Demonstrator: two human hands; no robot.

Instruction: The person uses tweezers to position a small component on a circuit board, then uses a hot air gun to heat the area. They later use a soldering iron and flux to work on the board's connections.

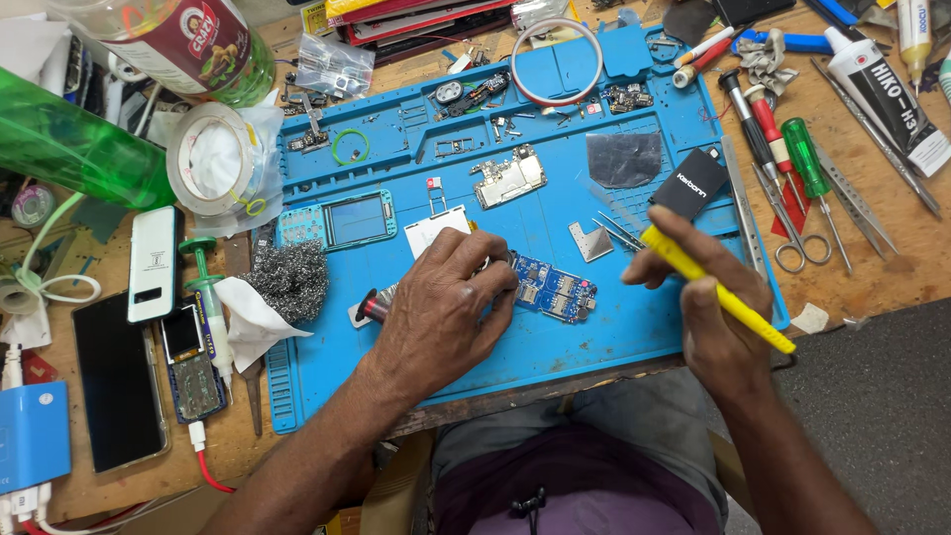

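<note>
Presently: a small blue printed circuit board lies on the blue silicone repair mat, pinned at its left end by the left hand, fingers curled down onto it.

The right hand is closed around a slim yellow-handled tool, its tip hidden behind the fingers, just right of the board and not seen touching it. The phone appears well stripped down: a silver-shielded main board, a teal phone frame with screen, a small square metal shield and loose screws lie apart on the mat. Reassembly looks not yet begun. Further out, a wad of steel wool, a roll of clear tape, red- and green-handled screwdrivers and small scissors lie to hand.
</note>
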